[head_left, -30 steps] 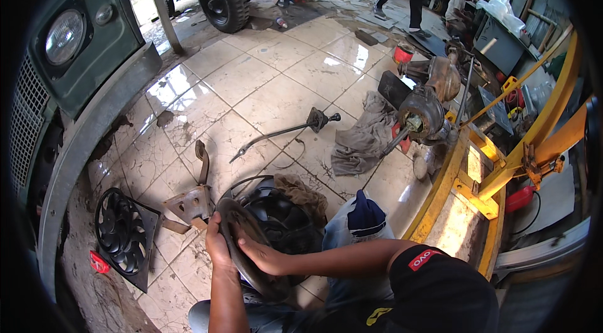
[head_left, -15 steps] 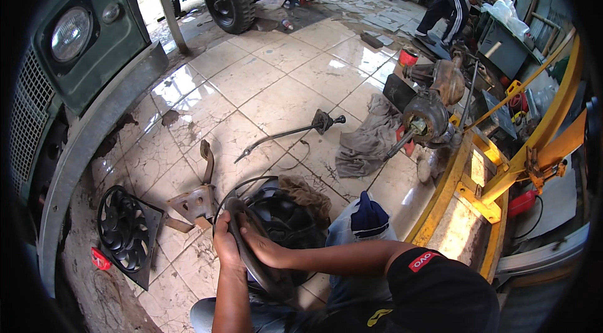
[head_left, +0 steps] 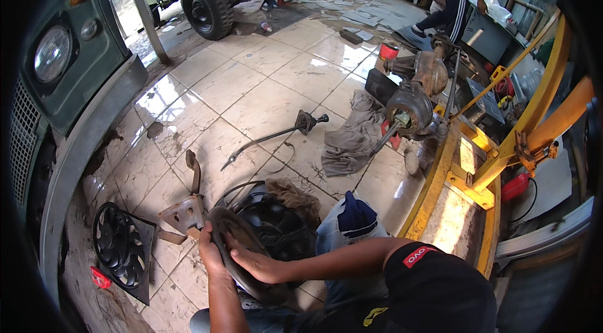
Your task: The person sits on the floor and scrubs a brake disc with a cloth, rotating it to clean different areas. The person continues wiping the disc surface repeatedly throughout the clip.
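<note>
A dark, dished round metal disc (head_left: 242, 232) with a raised rim stands tilted in front of my knees; its exact kind is not clear. My left hand (head_left: 211, 256) grips its left edge. Against the inner face lies my right hand (head_left: 254, 264), its fingers stretched out and partly hidden. Just behind the disc is a black fan assembly (head_left: 282, 226) with a brown rag (head_left: 295, 198) on its far edge. A metal bracket with a pedal arm (head_left: 188, 210) lies left of the disc.
Another black fan (head_left: 119, 245) lies at the left beside a red object (head_left: 100, 278). Ahead are a gear lever (head_left: 270, 137), a grey cloth (head_left: 352, 144) and an axle assembly (head_left: 408, 107). A yellow steel frame (head_left: 440, 188) stands right. Vehicles and people are farther back.
The disc has tipped so more of its inner face shows. My right hand has shifted slightly down and left on it. The whole view has swung a little; a person behind stands more upright.
</note>
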